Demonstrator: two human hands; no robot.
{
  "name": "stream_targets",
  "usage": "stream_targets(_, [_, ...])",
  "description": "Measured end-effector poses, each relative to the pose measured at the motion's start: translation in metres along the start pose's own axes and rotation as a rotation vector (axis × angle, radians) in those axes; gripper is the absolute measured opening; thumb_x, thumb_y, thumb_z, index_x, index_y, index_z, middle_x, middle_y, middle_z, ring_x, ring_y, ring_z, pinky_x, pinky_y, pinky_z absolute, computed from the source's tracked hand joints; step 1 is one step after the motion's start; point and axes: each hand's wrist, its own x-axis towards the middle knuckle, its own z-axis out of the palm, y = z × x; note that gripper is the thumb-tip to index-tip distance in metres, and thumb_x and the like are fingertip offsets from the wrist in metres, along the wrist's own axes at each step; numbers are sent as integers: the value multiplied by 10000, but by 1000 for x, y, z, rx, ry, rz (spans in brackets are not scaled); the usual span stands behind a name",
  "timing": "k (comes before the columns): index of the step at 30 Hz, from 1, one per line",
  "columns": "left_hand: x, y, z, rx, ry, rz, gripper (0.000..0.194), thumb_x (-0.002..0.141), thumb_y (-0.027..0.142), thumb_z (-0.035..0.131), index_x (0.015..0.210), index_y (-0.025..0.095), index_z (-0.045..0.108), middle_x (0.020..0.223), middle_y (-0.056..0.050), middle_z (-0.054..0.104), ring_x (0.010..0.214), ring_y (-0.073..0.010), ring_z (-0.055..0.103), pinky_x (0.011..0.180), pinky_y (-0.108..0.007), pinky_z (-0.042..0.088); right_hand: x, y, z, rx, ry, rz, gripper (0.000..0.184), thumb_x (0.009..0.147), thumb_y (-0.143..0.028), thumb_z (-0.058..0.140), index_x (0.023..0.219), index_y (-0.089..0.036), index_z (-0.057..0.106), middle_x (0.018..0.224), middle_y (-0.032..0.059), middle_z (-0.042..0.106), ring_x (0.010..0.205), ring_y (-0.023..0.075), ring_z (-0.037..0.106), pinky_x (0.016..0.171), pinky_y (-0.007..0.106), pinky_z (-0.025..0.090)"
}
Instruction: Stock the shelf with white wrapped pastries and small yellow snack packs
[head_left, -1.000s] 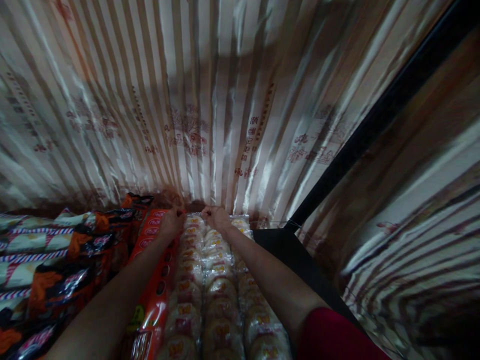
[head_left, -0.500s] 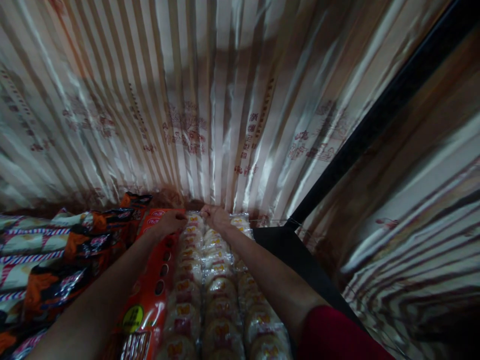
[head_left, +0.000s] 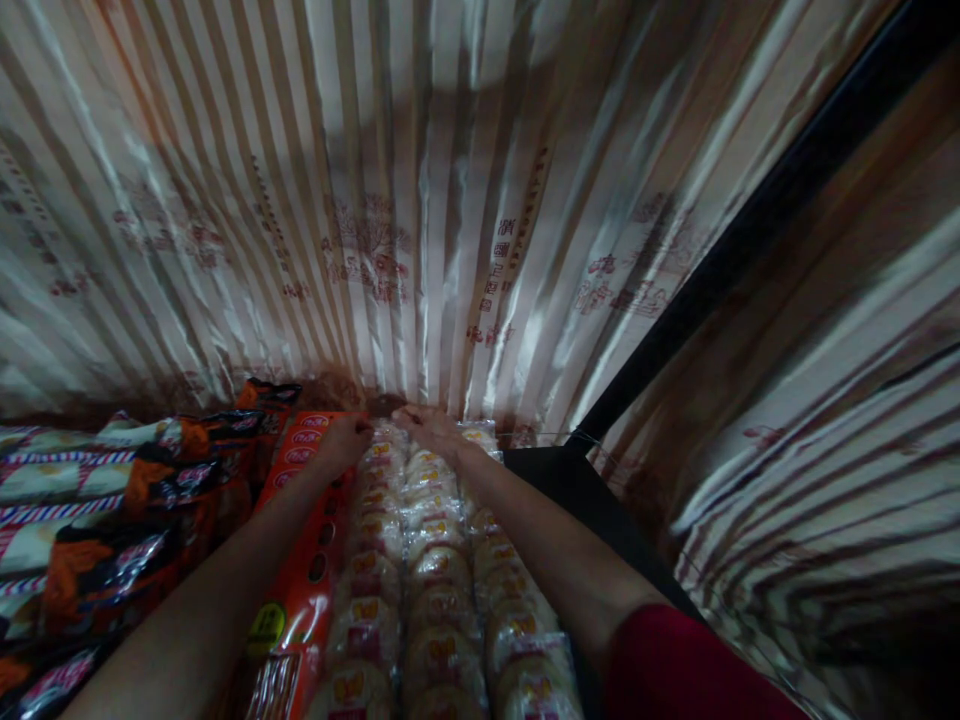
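With twelve o'clock taken as the top of the view, a stack of orange-and-black snack packets (head_left: pixel 112 560) with pale sections and red-and-blue striped edges is seen at eight o'clock. Beside it, between seven and eight o'clock, a long red packet (head_left: pixel 304 590) with a round yellow label is laid lengthwise.

The left hand (head_left: pixel 346 440) is held over the far end of the red packet. Its fingers are curled in close together and pointed toward three o'clock; whether anything is clamped between them cannot be made out in the dim light. Just beside these fingertips, from three round to five o'clock, the far end of the left row of clear-wrapped round pastries (head_left: pixel 367 570) is found.

To the right, a middle row (head_left: pixel 441 570) and a right row (head_left: pixel 517 620) are set side by side with it, all run toward six o'clock. The right hand (head_left: pixel 429 430) is stretched over the far end of the middle row, its fingers directed toward ten o'clock, with the left row's end just below their tips; their grip is not clearly shown.

Striped printed sheeting (head_left: pixel 442 180) is hung behind, at twelve o'clock. A maroon sleeve (head_left: pixel 682 670) is seen near five o'clock.
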Motion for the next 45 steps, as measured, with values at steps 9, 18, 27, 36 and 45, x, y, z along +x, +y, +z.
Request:
stream_targets(9, [0, -2, 5, -47, 21, -36, 195, 748, 217, 486, 826, 151, 653, 797, -36, 685, 741, -136, 602, 627, -205, 413, 3, 13, 7, -10, -16, -84, 114, 754, -305, 624, 767, -195, 648, 775, -23, 669, 740, 116, 609, 659, 198, 423])
stream_targets(18, [-9, -4, -10, -2, 49, -77, 147, 750, 202, 512, 833, 133, 612, 845, -63, 679, 768, -144, 606, 645, -214, 423, 1, 12, 13, -34, 57, -12, 90, 740, -287, 628, 774, -217, 672, 774, -30, 678, 732, 122, 614, 667, 205, 443])
stream_targets(27, [-24, -14, -16, -141, -159, -40, 129, 718, 225, 496, 609, 169, 535, 557, 29, 558, 531, -97, 516, 498, -189, 366, -2, 5, 11, -88, 56, 40, 92, 752, -233, 599, 791, -222, 681, 802, -20, 691, 763, 126, 625, 688, 206, 451])
stream_targets(36, [-29, -15, -15, -347, -290, 3, 30, 618, 160, 517, 637, 158, 540, 559, 43, 541, 523, -88, 489, 519, -193, 396, -6, 0, 12, -177, 91, 8, 78, 752, -226, 613, 795, -221, 678, 816, -1, 691, 756, 150, 624, 695, 244, 453])
stream_targets(45, [-32, -11, -10, -211, -195, 48, 92, 624, 166, 497, 612, 150, 587, 563, 17, 580, 535, -109, 506, 514, -207, 381, -6, 6, 19, -181, 259, -220, 49, 688, -160, 672, 722, -194, 681, 881, 33, 668, 985, 181, 546, 918, 325, 378])
